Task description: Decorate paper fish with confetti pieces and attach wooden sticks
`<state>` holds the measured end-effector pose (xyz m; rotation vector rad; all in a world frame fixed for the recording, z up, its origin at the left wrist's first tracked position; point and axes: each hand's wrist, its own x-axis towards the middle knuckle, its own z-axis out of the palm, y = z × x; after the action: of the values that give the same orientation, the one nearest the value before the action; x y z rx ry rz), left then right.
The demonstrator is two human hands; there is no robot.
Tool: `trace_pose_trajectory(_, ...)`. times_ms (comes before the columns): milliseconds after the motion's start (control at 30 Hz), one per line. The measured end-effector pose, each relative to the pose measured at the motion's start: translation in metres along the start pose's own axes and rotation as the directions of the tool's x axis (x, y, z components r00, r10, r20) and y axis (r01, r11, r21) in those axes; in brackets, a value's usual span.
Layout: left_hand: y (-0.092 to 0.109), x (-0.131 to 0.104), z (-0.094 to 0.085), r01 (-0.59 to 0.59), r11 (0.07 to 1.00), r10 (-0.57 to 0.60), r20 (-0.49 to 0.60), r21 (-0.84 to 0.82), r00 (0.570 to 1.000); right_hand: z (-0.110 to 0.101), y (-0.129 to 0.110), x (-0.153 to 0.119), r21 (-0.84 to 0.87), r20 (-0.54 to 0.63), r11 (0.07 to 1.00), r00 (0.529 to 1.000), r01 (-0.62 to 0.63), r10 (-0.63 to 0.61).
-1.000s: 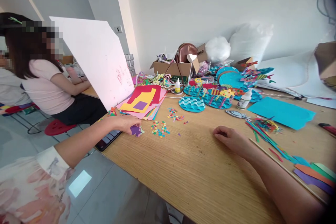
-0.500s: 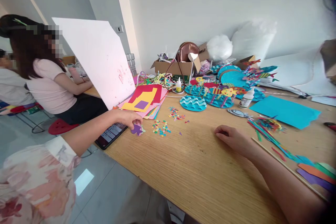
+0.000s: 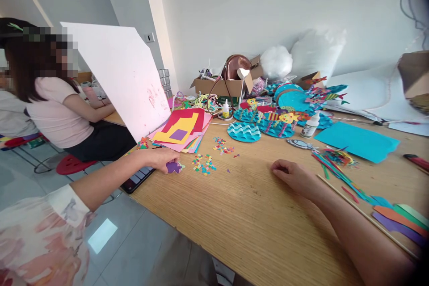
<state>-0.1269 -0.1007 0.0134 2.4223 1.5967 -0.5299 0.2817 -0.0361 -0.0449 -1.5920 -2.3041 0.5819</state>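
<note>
At the table's left edge, my left hand (image 3: 165,159) is closed, fingertips pressed down on a purple paper cutout (image 3: 174,167). A pale green paper piece shows at the cutout's right side. Part of a phone (image 3: 136,180) lies under my left forearm. My right hand (image 3: 287,171) rests on its side on the bare wood, fingers curled in with nothing visible in them. Between the hands lie small coloured paper dots (image 3: 204,164) and tiny paper scraps (image 3: 224,146). A thin wooden stick (image 3: 355,209) runs along my right forearm.
Coloured paper sheets (image 3: 187,127) are stacked behind my left hand, beside a leaning white board (image 3: 127,67). Blue wavy discs (image 3: 244,132), a glue bottle (image 3: 310,125), a blue sheet (image 3: 357,140) and paper strips (image 3: 342,178) lie farther back and right. A person (image 3: 63,111) sits at left.
My left hand has lowered slightly over the purple cutout, fingers now reaching down behind it. The view has shifted slightly to the right; my right hand stays at rest.
</note>
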Motion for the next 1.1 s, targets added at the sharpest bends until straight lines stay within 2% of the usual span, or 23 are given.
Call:
trace_pose_trajectory(433, 0.018, -0.009, -0.016, 0.015, 1.000, -0.015, 0.031, -0.014, 0.999, -0.001, -0.002, -0.001, -0.008, -0.003, 1.000, 1.000, -0.004, 0.004)
trace_pose_trajectory(700, 0.017, -0.010, -0.016, 0.034, 0.999, -0.033, 0.039, -0.031, 0.999, 0.000, -0.002, 0.000, 0.008, 0.005, 1.000, 1.000, -0.005, 0.005)
trace_pose_trajectory(933, 0.016, -0.012, -0.013, 0.019, 0.999, -0.019, 0.002, -0.048, 1.000, -0.001, -0.002, 0.000, 0.003, -0.002, 1.000, 1.000, -0.006, 0.006)
trace_pose_trajectory(1100, 0.003, -0.011, -0.013, -0.007, 0.979, 0.009, 0.008, -0.205, 1.000, -0.001, -0.003, -0.002, 0.003, -0.021, 1.000, 1.000, -0.007, 0.007)
